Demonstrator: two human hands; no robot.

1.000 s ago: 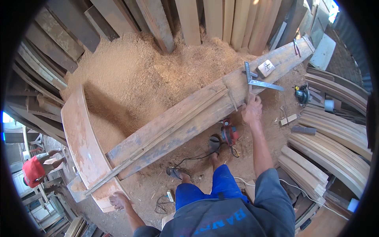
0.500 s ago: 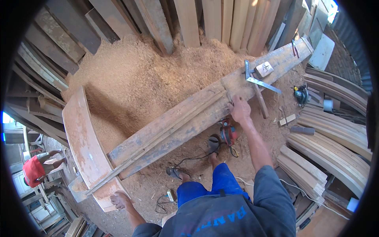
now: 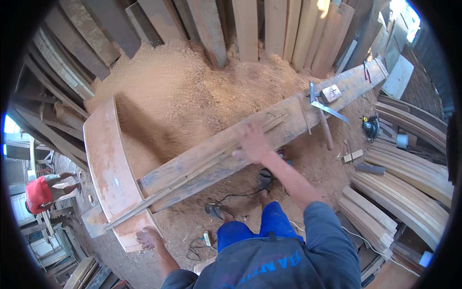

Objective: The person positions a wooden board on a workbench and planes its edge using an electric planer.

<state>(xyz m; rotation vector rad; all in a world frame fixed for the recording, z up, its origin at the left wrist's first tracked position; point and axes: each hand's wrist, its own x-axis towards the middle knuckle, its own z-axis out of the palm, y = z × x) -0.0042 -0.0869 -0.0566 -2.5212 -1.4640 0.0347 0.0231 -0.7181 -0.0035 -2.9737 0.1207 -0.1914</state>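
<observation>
While the left hand (image 3: 149, 239) has stayed at the lower end of the broad, curved, reddish-brown wooden panel (image 3: 105, 164), the right hand (image 3: 253, 144) has left the brown wooden handle (image 3: 326, 131) and come back along the long, grey-brown wooden plank (image 3: 294, 121). I take that to mean the tools are set aside for now, and the work sits with the long, thin wooden strip (image 3: 131, 212) laid along the plank.

Going from the left, most of the panel stretches away towards eleven o'clock from the left hand. Those fingers bend over its near edge, touching it; whether they clamp it, I cannot tell from where I stand. The strip crosses the panel just beyond them, also at eleven o'clock, and slants up towards two.

Farther right, the strip passes beneath the right hand, whose fingers are spread, blurred and holding nothing; whether they touch it, I cannot say. Near them at two o'clock, a slim brown wooden stick (image 3: 305, 114) lies across the plank. Past it, in the same direction, are the silver metal square (image 3: 332, 112) and a pale, rectangular block (image 3: 331, 93).
</observation>
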